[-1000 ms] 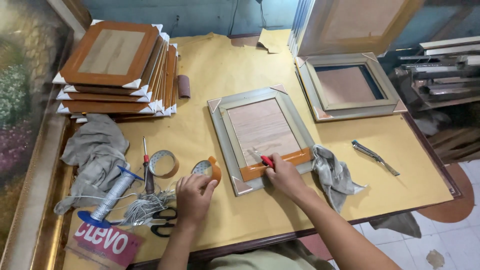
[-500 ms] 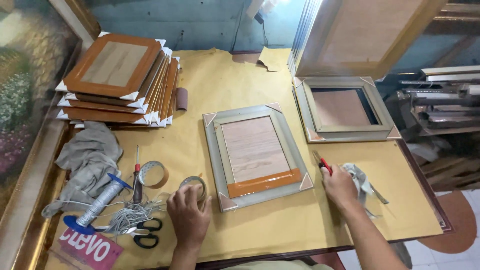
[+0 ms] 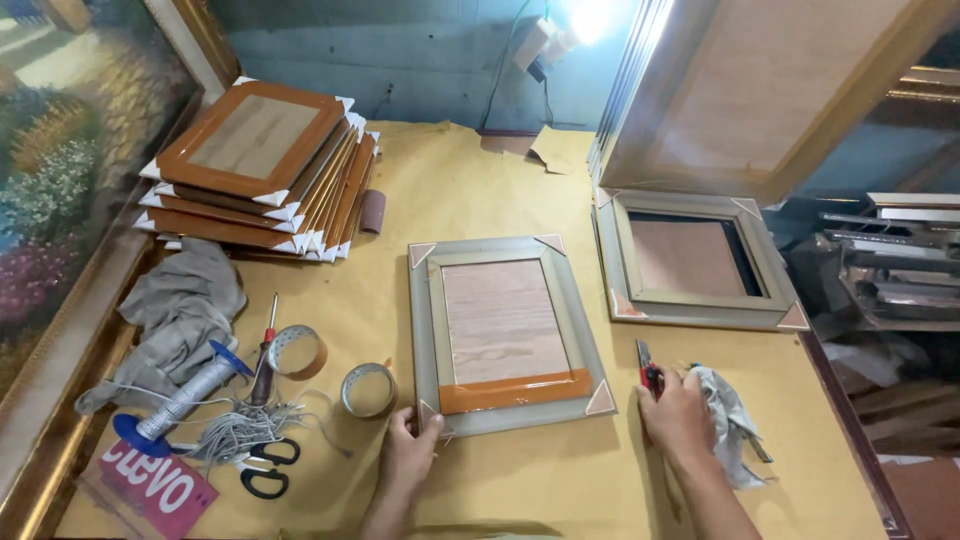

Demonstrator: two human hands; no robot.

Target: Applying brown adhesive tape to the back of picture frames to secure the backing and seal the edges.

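- Grey picture frame lies face down, long axis running away from the person, an orange tape strip across its near end.
- Left hand pinches the frame's near-left corner, fingers closed on it; a tape roll sits just left of it, scissors farther left.
- Right hand rests on the paper-covered table just right of the frame, closed on a red-handled cutter; a grey rag lies beside it.
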